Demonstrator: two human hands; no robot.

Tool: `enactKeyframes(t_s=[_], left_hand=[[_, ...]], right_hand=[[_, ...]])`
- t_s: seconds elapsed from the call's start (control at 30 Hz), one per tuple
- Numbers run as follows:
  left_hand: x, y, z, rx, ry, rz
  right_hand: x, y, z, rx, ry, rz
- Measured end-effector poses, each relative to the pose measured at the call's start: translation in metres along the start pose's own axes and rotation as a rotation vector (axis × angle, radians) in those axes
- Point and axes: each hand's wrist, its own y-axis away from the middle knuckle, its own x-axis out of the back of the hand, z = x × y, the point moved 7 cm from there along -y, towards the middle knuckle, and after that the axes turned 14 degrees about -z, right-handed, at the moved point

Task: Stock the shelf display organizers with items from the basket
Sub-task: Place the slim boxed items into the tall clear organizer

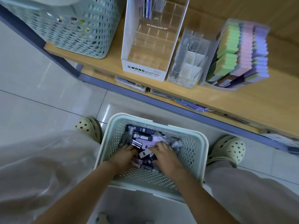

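Both left hand (124,156) and right hand (166,158) rummage basket (188,153) packets (142,137); fingers' (154,149) hold unclear.

Single head-worn cam, wide-angle, edges bowed by the lens. It looks steeply down and a little forward over the person's own body. Basket (202,143) on the floor sits low centre, close to the lens. Forearms (90,188) enter from the bottom edge, with left hand (124,156) and right hand (166,157) inside it near frame middle. Shoes (89,128) and trouser legs (40,159) flank the basket. Upper half takes in the wooden shelf (242,102), running diagonally, with organizers (145,68) seen from above. Second basket (77,29) is clipped at top left. Right edge is blurred.
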Motion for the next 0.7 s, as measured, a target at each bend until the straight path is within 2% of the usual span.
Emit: enactKeyframes(t_s=[0.17,0.33,0.47,0.53,0.63,0.7], left_hand=[[-0.001,-0.003,-0.002,0.05,-0.041,-0.028],[0.005,0.006,-0.001,0.089,0.062,0.009],[0.02,0.02,0.006,0.08,0.459,0.123],[0.028,0.028,0.009,0.086,0.68,0.22],[0.03,0.037,0.018,0.023,1.136,0.287],[0.034,0.046,0.027,-0.027,1.278,0.306]], right_hand=[[-0.006,-0.007,0.004,-0.008,0.0,-0.019],[-0.01,-0.008,0.011,-0.056,0.015,-0.065],[-0.008,-0.003,0.015,-0.077,-0.073,-0.062],[0.002,0.005,0.016,-0.1,-0.217,0.05],[0.022,0.018,0.016,-0.151,-0.56,0.267],[0.032,0.023,0.002,-0.08,-0.714,0.307]])
